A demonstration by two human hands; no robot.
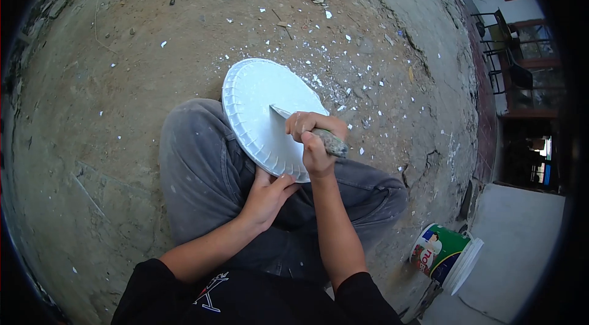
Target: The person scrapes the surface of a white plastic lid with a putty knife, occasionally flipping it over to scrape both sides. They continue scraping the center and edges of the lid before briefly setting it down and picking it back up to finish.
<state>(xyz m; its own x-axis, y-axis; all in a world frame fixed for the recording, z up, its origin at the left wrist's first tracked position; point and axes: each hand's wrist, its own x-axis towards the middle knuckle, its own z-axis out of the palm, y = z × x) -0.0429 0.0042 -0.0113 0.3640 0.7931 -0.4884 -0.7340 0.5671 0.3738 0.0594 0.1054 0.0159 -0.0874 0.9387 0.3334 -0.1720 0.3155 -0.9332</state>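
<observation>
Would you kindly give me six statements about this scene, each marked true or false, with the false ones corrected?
1. The right hand grips a bladed tool. True.
2. The left hand holds the near edge of a white lid. True.
3. The blade points away from the lid. False: it points towards the lid's face.
4. White flakes lie scattered on the ground. True.
5. The trousers are red. False: the trousers are grey.
6. A bucket is at the person's left. False: the green bucket is to the right.

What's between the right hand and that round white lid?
Head view: a pointed metal blade runs from the right hand toward the round white lid.
</observation>
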